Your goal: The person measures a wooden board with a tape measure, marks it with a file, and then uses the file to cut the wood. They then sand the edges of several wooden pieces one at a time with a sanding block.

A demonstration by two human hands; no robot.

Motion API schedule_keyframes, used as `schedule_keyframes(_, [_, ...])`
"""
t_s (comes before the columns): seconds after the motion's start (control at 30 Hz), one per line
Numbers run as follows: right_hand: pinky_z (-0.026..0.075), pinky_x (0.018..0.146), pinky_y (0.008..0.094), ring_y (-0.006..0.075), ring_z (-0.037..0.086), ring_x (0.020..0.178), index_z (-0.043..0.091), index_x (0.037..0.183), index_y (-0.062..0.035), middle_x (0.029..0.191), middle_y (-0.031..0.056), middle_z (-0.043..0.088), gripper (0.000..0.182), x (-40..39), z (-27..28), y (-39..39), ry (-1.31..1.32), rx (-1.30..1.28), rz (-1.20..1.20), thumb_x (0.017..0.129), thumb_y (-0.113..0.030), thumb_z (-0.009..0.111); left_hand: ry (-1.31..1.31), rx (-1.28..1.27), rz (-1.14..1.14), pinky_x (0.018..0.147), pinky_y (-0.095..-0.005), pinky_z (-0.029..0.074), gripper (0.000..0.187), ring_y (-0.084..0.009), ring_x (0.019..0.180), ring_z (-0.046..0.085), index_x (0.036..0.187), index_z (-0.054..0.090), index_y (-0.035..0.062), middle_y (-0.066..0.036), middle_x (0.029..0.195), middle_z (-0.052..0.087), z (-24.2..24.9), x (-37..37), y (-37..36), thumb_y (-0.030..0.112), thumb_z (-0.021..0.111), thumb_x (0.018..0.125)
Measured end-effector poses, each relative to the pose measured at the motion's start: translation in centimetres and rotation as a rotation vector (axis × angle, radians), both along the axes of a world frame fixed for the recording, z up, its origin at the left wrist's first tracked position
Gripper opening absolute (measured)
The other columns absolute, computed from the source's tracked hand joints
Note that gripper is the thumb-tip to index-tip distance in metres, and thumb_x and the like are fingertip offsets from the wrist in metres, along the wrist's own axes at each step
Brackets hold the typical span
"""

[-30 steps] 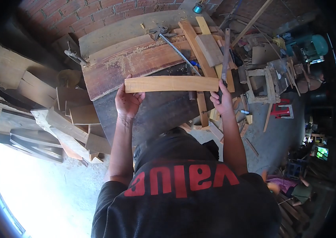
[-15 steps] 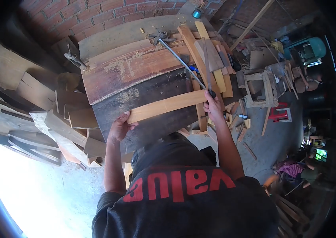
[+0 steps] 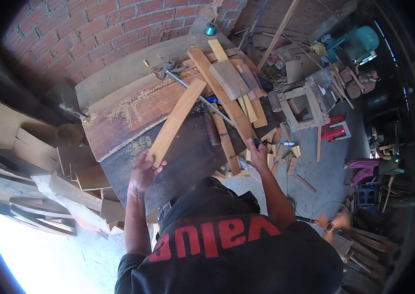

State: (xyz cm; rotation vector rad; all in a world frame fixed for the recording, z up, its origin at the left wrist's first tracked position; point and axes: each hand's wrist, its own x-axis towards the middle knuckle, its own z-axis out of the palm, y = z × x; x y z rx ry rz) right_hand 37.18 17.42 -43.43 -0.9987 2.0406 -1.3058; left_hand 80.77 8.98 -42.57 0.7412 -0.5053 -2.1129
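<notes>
My left hand (image 3: 143,171) is closed around the lower end of a flat light-brown wooden slat (image 3: 178,120), which slants up and right over the workbench (image 3: 134,147). My right hand (image 3: 259,152) is closed near the dark end of a long, thin, marked metal strip (image 3: 188,85); I cannot tell whether this is a tape measure or a ruler. The strip runs up and left across the bench, passing behind the slat's upper end. Beside the right fingers lies the lower end of a long brown board (image 3: 224,98). A dark round-edged bar (image 3: 211,128) rests between slat and board.
A grey-brown block (image 3: 229,78) and yellowish strips lie on the bench's right side. A metal clamp (image 3: 72,111) stands at its left edge. Boards (image 3: 65,191) are stacked at left. A red stool (image 3: 334,128), a fan (image 3: 331,226) and another person (image 3: 364,169) are at right.
The slat has swung from nearly level to a steep slant, and its right end has left my right hand. My right hand has moved lower in the view.
</notes>
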Motion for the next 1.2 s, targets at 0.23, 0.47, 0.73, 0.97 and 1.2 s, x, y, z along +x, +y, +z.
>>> schedule_keyframes(0.23, [0.050,0.076,0.0345,0.0230,0.066,0.081,0.067,0.103,0.0014,0.087,0.0124,0.070,0.050,-7.6,-1.7,1.6,0.224,0.092,-0.202,0.100,-0.045,0.051,0.113,0.049,-0.051,0.083,-0.0364,0.056,0.042,-0.0301,0.105,0.066,0.133,0.047,0.0116,-0.012,0.121,0.060,0.3,-6.6,-0.4,0.011,0.063,0.094])
schedule_keyframes(0.47, [0.050,0.074,0.0485,0.0422,0.064,0.086,0.066,0.100,-0.0025,0.087,0.0225,0.067,0.038,-14.5,-3.8,2.9,0.566,0.232,-0.129,0.099,-0.037,0.051,0.166,0.109,-0.063,0.086,-0.0381,0.056,0.045,-0.0328,0.110,0.063,0.134,0.043,0.0122,-0.013,0.126,0.057,1.8,-13.3,0.1,0.008,0.062,0.093])
schedule_keyframes(0.73, [0.049,0.080,0.0460,0.0380,0.060,0.092,0.062,0.118,-0.0038,0.100,0.0205,0.058,0.034,-21.7,-3.6,-0.1,0.797,0.208,0.120,0.096,-0.029,0.058,0.116,0.128,-0.006,0.086,-0.0377,0.055,0.046,-0.0328,0.113,0.062,0.133,0.045,0.0151,-0.011,0.123,0.058,4.4,-18.8,0.5,0.008,0.064,0.092])
schedule_keyframes(0.97, [0.040,0.092,0.0516,0.0386,0.049,0.108,0.050,0.132,-0.0047,0.112,0.0182,0.050,0.050,-19.9,-2.3,-6.8,0.826,0.092,0.099,0.091,-0.030,0.064,0.034,0.202,0.037,0.084,-0.0306,0.047,0.046,-0.0132,0.103,0.058,0.129,0.052,0.0192,-0.001,0.121,0.060,3.9,-24.4,1.0,0.002,0.066,0.089])
schedule_keyframes(1.2, [0.040,0.095,0.0516,0.0385,0.049,0.110,0.042,0.141,-0.0084,0.120,0.0190,0.051,0.065,-16.6,2.8,-19.5,0.760,-0.151,0.188,0.089,-0.041,0.065,-0.027,0.199,0.056,0.095,-0.0374,0.044,0.046,-0.0196,0.110,0.056,0.127,0.051,0.0163,-0.005,0.114,0.061,0.6,-30.2,1.0,-0.004,0.060,0.086])
